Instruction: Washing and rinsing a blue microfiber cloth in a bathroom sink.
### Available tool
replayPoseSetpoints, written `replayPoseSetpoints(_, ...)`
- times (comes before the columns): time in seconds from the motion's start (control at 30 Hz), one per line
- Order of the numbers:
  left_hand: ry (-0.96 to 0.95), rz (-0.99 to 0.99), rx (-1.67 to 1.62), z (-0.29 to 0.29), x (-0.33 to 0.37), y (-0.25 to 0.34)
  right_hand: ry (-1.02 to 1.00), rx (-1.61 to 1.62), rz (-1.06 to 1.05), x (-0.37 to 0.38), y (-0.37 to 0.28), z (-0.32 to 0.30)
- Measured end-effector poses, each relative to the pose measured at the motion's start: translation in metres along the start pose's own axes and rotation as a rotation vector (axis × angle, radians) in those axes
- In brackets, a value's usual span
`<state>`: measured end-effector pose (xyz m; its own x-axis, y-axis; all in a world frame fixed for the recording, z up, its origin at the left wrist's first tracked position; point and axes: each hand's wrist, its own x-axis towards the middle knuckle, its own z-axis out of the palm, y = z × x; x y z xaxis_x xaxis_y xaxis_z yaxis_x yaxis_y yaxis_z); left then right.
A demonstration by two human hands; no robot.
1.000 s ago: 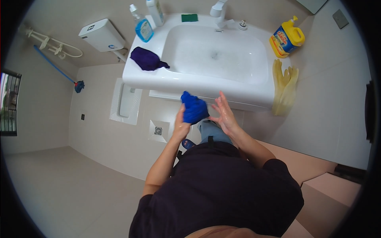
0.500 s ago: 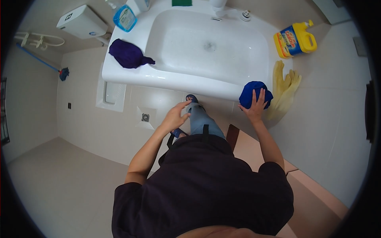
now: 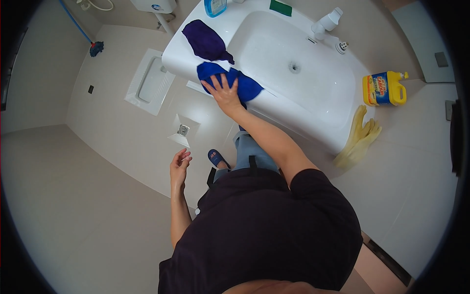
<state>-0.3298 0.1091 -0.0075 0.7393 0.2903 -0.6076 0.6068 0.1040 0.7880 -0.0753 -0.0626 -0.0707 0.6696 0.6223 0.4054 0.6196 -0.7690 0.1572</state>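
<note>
My right hand (image 3: 225, 93) reaches across to the left and holds a blue cloth (image 3: 249, 87) down against the front rim of the white washbasin (image 3: 308, 120). Its fingers lie over the cloth, part of which hangs past the rim's edge. Just behind, a bunched dark purple cloth (image 3: 205, 41) rests on the basin's left ledge, with its tail toward the bowl. My left hand (image 3: 180, 165) hangs low over the floor, away from the basin, its fingers loosely bent and apart with nothing in them.
A yellow jug with a pump (image 3: 384, 88) and pale yellow rubber gloves (image 3: 360, 134) are at the basin's right end. The white tap (image 3: 328, 22), a green scouring pad (image 3: 280, 8) and a blue bottle (image 3: 215, 7) line its back. A squat toilet (image 3: 149, 81) and floor drain (image 3: 183, 130) lie left.
My right hand has carried the blue cloth from the right front corner of the basin along to its left front. My left hand has dropped back and to the left; the view has turned.
</note>
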Motion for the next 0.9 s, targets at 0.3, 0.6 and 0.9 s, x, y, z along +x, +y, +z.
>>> replayPoseSetpoints(0.3, 0.044, -0.119, -0.152, -0.021, -0.035, -0.042, -0.226, 0.122, 0.08, -0.06, 0.05, -0.069)
replayPoseSetpoints(0.6, -0.014, -0.032, -0.119, -0.041, 0.003, -0.06, -0.293, -0.193, 0.497, -0.336, 0.2, -0.166)
replayPoseSetpoints(0.9, 0.03, -0.035, 0.064, -0.045, 0.004, -0.057, -0.344, 0.015, 0.496, -0.179, 0.116, -0.118)
